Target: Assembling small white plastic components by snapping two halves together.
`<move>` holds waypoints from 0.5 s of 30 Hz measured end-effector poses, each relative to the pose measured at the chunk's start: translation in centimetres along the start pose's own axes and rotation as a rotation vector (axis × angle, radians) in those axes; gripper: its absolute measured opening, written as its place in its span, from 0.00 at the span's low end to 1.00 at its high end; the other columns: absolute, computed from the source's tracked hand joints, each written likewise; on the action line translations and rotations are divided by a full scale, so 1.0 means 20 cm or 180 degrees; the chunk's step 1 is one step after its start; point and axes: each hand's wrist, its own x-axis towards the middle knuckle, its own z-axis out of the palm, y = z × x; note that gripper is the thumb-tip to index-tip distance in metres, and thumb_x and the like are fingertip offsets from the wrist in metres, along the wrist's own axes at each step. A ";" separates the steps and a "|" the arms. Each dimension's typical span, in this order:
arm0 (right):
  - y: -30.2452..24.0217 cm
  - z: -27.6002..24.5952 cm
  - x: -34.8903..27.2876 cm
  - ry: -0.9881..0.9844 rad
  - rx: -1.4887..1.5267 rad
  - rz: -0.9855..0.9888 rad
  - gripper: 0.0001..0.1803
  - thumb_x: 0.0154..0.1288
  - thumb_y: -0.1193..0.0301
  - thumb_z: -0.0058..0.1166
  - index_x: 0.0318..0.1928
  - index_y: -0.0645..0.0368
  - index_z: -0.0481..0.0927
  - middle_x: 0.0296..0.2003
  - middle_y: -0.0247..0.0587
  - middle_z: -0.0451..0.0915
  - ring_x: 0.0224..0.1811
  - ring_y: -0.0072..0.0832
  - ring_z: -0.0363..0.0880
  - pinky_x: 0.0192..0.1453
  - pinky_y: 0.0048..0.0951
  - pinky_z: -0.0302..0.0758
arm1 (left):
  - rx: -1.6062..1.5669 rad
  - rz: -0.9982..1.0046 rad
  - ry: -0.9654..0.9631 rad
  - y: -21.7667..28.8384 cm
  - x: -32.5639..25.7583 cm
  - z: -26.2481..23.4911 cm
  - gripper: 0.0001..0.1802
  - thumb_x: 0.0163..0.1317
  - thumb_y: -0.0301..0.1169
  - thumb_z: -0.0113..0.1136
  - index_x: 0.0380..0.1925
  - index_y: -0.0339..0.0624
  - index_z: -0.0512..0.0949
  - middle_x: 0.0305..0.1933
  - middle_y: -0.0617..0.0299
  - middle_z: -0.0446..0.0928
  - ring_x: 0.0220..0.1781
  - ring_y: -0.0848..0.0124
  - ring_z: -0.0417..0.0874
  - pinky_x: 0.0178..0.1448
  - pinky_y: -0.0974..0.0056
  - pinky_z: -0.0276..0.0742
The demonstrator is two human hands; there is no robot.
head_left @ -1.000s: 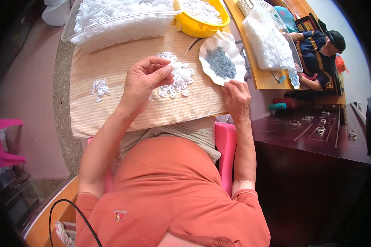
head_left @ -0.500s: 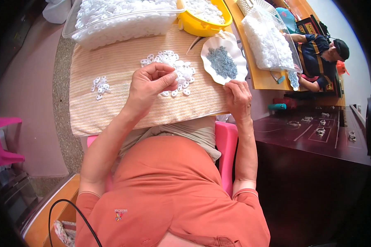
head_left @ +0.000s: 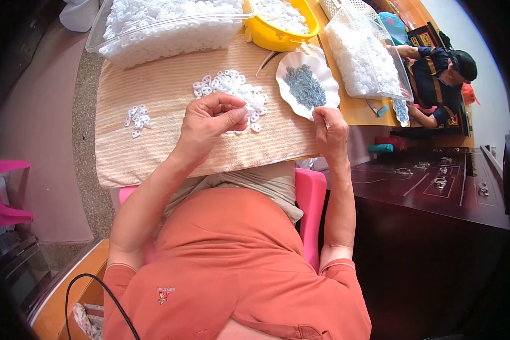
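My left hand (head_left: 208, 122) is above the near edge of a loose pile of small white plastic pieces (head_left: 226, 84), each with holes in it. Its thumb and forefinger are pinched together; whatever lies between them is too small to make out. My right hand (head_left: 331, 135) is closed at the near right rim of a white scalloped plate (head_left: 285, 101). On that plate lies a heap of thin grey-blue small parts (head_left: 305, 85). The right fingertips are pressed together, and I cannot see what they hold. A smaller group of white pieces (head_left: 137, 120) lies farther left.
A striped cloth (head_left: 153, 153) covers the table. Along its far side stand a clear bin (head_left: 170, 42) and a yellow basin (head_left: 277, 41), both full of white pieces. To the right, a person (head_left: 436, 79) sits by another clear bin (head_left: 362, 62). A dark cabinet (head_left: 413, 192) stands nearer.
My right hand has shifted slightly, its fingers now pinched at the plate's rim. My left hand has moved a little right and nearer, still pinching. The co-worker's head and bin have shifted slightly.
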 end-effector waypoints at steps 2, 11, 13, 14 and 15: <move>-0.01 0.00 0.01 0.0057 -0.0024 -0.0041 0.04 0.57 0.80 0.58 0.34 0.63 0.79 0.32 0.47 0.81 0.37 0.44 0.79 0.42 0.38 0.75 | 0.0003 0.0006 -0.0027 0.00 0.00 0.00 0.06 0.62 0.25 0.63 0.39 0.39 0.80 0.33 0.62 0.82 0.34 0.76 0.83 0.43 0.70 0.83; -0.21 0.01 0.02 0.0297 0.0815 0.0278 0.04 0.62 0.80 0.58 0.38 0.66 0.80 0.33 0.39 0.80 0.36 0.27 0.78 0.43 0.25 0.74 | -0.0101 -0.0216 -0.0050 0.01 -0.03 0.05 0.08 0.62 0.25 0.63 0.40 0.35 0.80 0.32 0.61 0.81 0.33 0.76 0.82 0.42 0.70 0.82; -0.29 0.06 -0.01 0.0195 0.1539 0.0611 0.03 0.63 0.80 0.57 0.38 0.67 0.79 0.34 0.38 0.79 0.37 0.24 0.77 0.43 0.23 0.74 | -0.0251 -0.0321 -0.0170 0.01 -0.04 0.06 0.09 0.62 0.25 0.63 0.41 0.35 0.80 0.34 0.60 0.81 0.34 0.75 0.83 0.42 0.69 0.83; -0.32 0.08 -0.02 0.0086 0.2253 0.0941 0.03 0.64 0.81 0.57 0.38 0.68 0.79 0.35 0.36 0.78 0.37 0.21 0.76 0.44 0.20 0.73 | -0.0241 -0.0323 -0.0158 0.00 -0.04 0.07 0.09 0.62 0.25 0.63 0.41 0.35 0.80 0.34 0.60 0.81 0.34 0.75 0.83 0.42 0.69 0.83; -0.36 0.09 -0.02 -0.0048 0.2742 0.0974 0.03 0.65 0.81 0.56 0.39 0.69 0.79 0.37 0.37 0.78 0.38 0.21 0.76 0.44 0.19 0.74 | -0.0397 -0.0429 -0.0246 -0.01 -0.04 0.07 0.08 0.62 0.25 0.63 0.41 0.36 0.80 0.34 0.60 0.82 0.35 0.74 0.83 0.43 0.68 0.84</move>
